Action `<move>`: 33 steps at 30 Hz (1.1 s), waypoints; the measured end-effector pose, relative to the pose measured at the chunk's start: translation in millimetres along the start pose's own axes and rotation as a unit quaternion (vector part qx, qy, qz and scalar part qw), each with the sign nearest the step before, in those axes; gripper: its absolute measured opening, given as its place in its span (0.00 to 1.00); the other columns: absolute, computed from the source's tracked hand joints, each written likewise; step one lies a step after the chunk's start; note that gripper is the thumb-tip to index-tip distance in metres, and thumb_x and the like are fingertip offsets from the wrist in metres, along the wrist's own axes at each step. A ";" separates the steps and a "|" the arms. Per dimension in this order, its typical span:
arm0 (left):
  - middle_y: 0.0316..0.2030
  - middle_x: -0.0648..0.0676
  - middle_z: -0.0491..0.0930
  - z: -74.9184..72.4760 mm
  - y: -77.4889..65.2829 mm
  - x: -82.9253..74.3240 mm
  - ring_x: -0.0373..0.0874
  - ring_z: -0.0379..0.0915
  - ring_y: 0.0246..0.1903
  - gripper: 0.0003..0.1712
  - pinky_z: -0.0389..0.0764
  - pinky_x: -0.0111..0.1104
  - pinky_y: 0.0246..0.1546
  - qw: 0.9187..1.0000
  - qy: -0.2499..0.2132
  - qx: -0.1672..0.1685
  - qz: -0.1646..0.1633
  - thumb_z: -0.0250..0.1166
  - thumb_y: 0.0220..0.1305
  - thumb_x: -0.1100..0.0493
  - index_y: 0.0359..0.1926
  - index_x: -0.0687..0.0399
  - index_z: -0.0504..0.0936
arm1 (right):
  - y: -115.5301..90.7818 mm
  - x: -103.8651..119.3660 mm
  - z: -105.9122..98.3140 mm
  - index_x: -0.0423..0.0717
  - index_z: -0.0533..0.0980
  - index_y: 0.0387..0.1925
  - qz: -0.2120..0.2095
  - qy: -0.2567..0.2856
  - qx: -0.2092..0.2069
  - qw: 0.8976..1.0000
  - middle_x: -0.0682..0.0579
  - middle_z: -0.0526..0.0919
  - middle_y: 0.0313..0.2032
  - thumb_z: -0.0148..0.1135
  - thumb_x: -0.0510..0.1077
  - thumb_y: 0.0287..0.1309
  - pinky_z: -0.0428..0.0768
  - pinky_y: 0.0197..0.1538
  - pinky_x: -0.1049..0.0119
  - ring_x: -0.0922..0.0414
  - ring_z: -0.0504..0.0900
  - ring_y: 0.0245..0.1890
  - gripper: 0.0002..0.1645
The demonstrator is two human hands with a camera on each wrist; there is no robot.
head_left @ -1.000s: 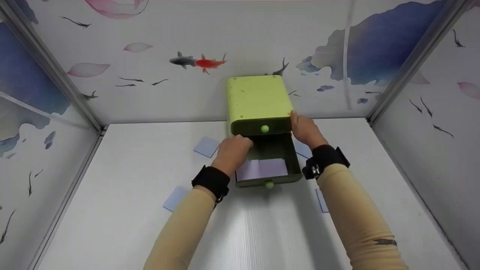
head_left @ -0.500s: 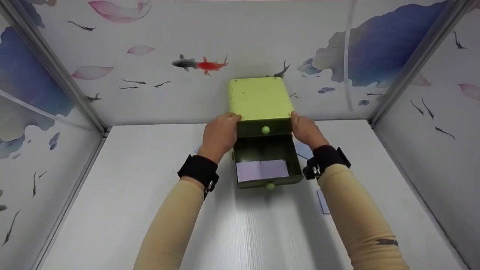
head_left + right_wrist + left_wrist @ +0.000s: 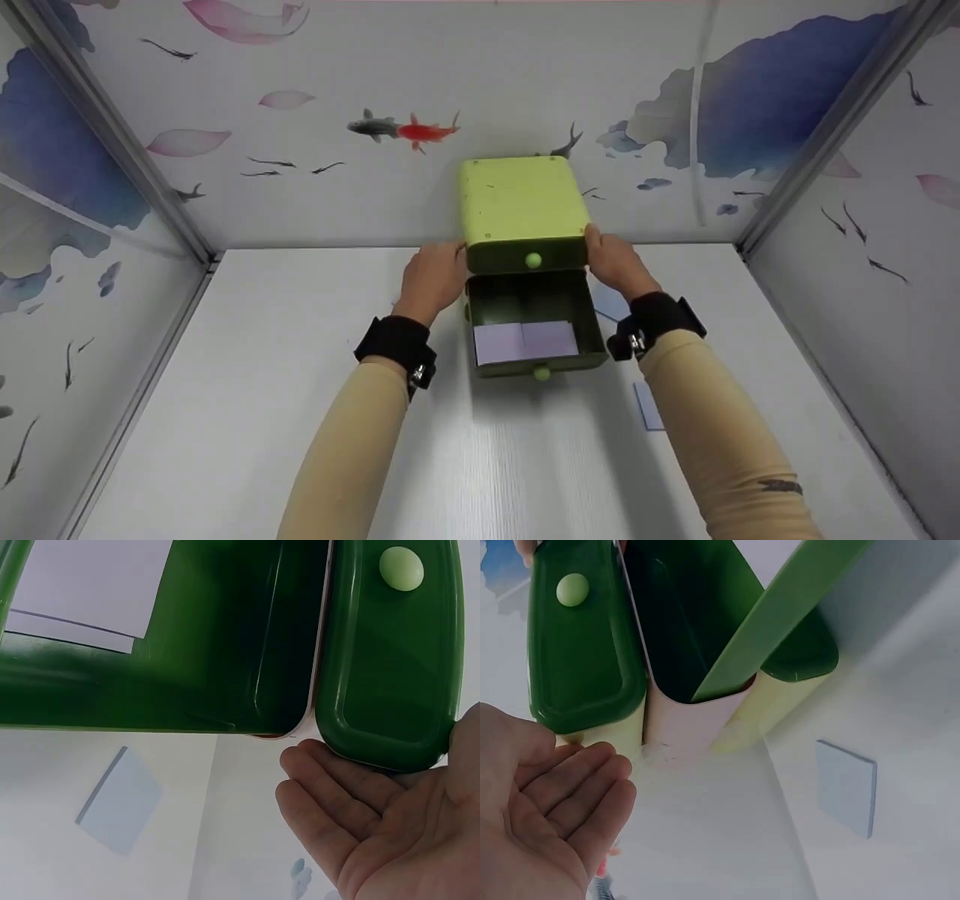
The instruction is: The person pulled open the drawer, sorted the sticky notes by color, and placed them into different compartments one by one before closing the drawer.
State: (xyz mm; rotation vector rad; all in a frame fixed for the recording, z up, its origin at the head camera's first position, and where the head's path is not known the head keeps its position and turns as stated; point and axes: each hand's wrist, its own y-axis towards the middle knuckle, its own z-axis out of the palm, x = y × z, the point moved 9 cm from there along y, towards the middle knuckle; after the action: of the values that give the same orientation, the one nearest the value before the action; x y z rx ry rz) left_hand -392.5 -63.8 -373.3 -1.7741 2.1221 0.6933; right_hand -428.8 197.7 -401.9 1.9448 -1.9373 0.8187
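A small drawer cabinet (image 3: 523,196) with a yellow-green top stands against the back wall. Its dark green upper drawer front (image 3: 495,257) is flush, with a round pale green knob (image 3: 533,260). Below it a drawer (image 3: 474,367) is pulled out, holding lilac square pieces (image 3: 525,341). My left hand (image 3: 433,280) is at the cabinet's left side, its fingers extended beside the upper drawer's corner in the left wrist view; contact is hard to tell. On the opposite side, my right hand (image 3: 619,261) touches the cabinet, fingers extended along its side in the right wrist view.
Pale blue square pieces lie on the white table (image 3: 285,360): one square (image 3: 611,302) beside my right wrist, another square (image 3: 648,406) partly under my right forearm. Patterned panels (image 3: 300,195) wall in the back and both sides.
My left hand leaves the open drawer's left side, rises to the cabinet's upper left front corner, then slides slightly down and left off the top. My right hand stays at the right side.
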 end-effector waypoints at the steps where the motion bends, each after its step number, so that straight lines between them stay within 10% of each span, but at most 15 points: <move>1: 0.37 0.56 0.84 1.8 0.2 1.2 0.50 0.80 0.36 0.17 0.80 0.42 0.39 1.000 -0.010 0.004 -0.005 0.46 0.76 0.56 0.43 0.55 0.83 | -1.0 -1.9 -0.9 0.31 0.69 0.60 0.003 0.006 -0.004 1.000 0.32 0.74 0.59 0.13 0.63 0.73 0.67 0.66 0.47 0.39 0.72 0.61 0.48; 5: 0.36 0.57 0.83 6.8 -0.6 3.9 0.48 0.77 0.34 0.19 0.78 0.41 0.38 0.999 -0.034 0.018 -0.015 0.45 0.76 0.55 0.43 0.56 0.83 | -5.7 -9.8 -2.9 0.34 0.73 0.50 0.011 0.028 -0.004 1.000 0.36 0.78 0.49 0.13 0.66 0.72 0.72 0.57 0.50 0.43 0.77 0.50 0.49; 11: 0.44 0.59 0.84 10.1 -0.6 6.8 0.51 0.80 0.43 0.20 0.78 0.42 0.48 0.997 -0.077 0.021 -0.018 0.45 0.76 0.54 0.52 0.58 0.81 | -13.3 -31.9 2.7 0.33 0.68 0.61 0.016 0.039 0.026 0.999 0.33 0.78 0.55 0.15 0.68 0.71 0.68 0.66 0.46 0.40 0.75 0.60 0.50; 18: 0.31 0.54 0.78 11.3 -2.4 12.6 0.46 0.72 0.32 0.21 0.74 0.37 0.38 0.992 -0.121 0.012 -0.037 0.43 0.77 0.53 0.46 0.58 0.81 | -33.3 -70.8 19.1 0.31 0.74 0.47 0.004 0.023 0.014 1.000 0.33 0.80 0.52 0.31 0.51 0.76 0.75 0.56 0.48 0.41 0.79 0.53 0.31; 26: 0.29 0.51 0.72 12.6 -3.8 15.0 0.45 0.67 0.29 0.21 0.69 0.34 0.33 0.988 -0.149 0.017 -0.043 0.43 0.77 0.53 0.45 0.59 0.81 | -69.6 -125.7 69.4 0.28 0.77 0.50 0.043 0.047 0.053 0.997 0.36 0.85 0.39 0.44 0.40 0.71 0.81 0.36 0.64 0.53 0.84 0.34 0.22; 33: 0.23 0.50 0.64 11.2 -3.4 12.8 0.45 0.62 0.26 0.19 0.65 0.33 0.30 0.987 -0.156 0.013 -0.026 0.43 0.76 0.55 0.27 0.54 0.71 | -92.9 -108.2 116.4 0.33 0.81 0.39 0.017 0.092 0.114 0.989 0.43 0.86 0.33 0.50 0.43 0.69 0.82 0.35 0.64 0.55 0.84 0.30 0.17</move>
State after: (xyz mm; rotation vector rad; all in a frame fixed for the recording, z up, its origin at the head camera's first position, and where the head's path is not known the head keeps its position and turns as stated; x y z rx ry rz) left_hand -392.7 -68.9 -389.9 -1.5820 1.8619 0.8621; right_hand -308.9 226.9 -538.4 1.8825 -1.8412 1.2322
